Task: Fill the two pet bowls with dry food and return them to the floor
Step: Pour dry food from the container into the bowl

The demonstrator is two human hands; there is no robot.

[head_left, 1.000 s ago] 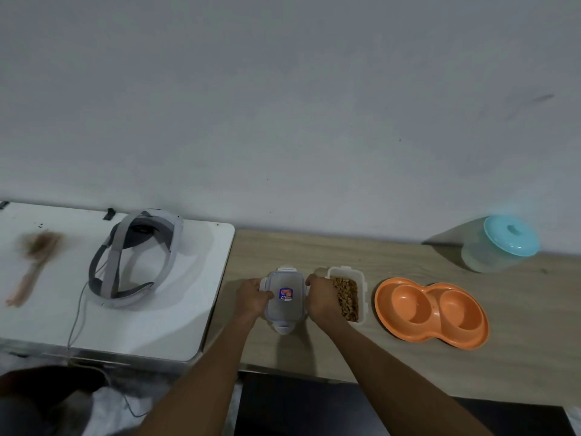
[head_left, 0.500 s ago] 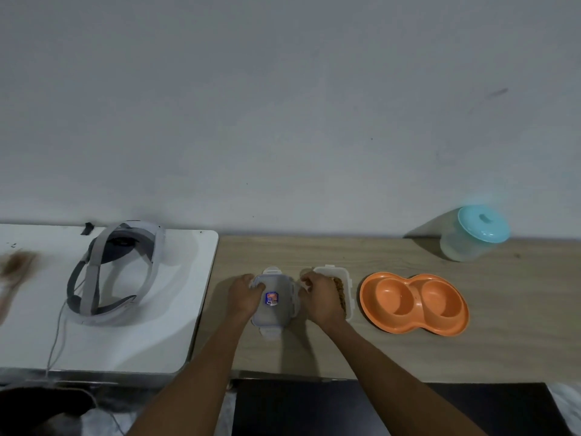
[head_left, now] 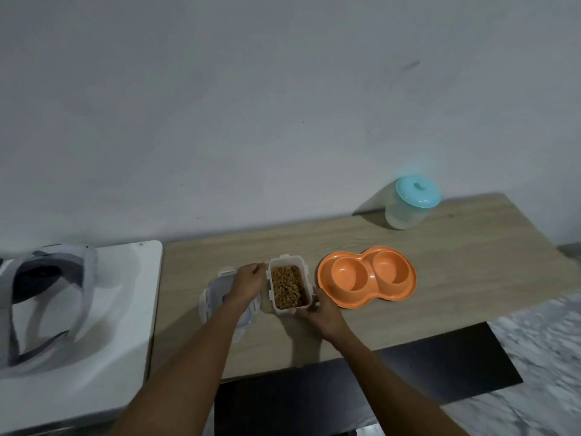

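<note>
A white rectangular food container (head_left: 287, 287) full of brown kibble stands open on the wooden table (head_left: 456, 272). Its clear lid (head_left: 210, 297) lies flat just left of it, partly hidden under my left forearm. My left hand (head_left: 249, 282) reaches across the lid, its fingertips curled on the container's far left edge. My right hand (head_left: 323, 309) grips the container's near right corner. The orange double pet bowl (head_left: 366, 276), both cups empty, sits right of the container, close to my right hand.
A clear jar with a teal lid (head_left: 412, 202) stands at the back right by the wall. A white table (head_left: 125, 309) on the left carries a grey headset (head_left: 47, 297). A black surface (head_left: 345, 388) lies below the wooden table's front edge.
Both hands have left the lid, which now lies on the table. My right hand moved to the container's near right corner, my left to its left edge. The view has swung left.
</note>
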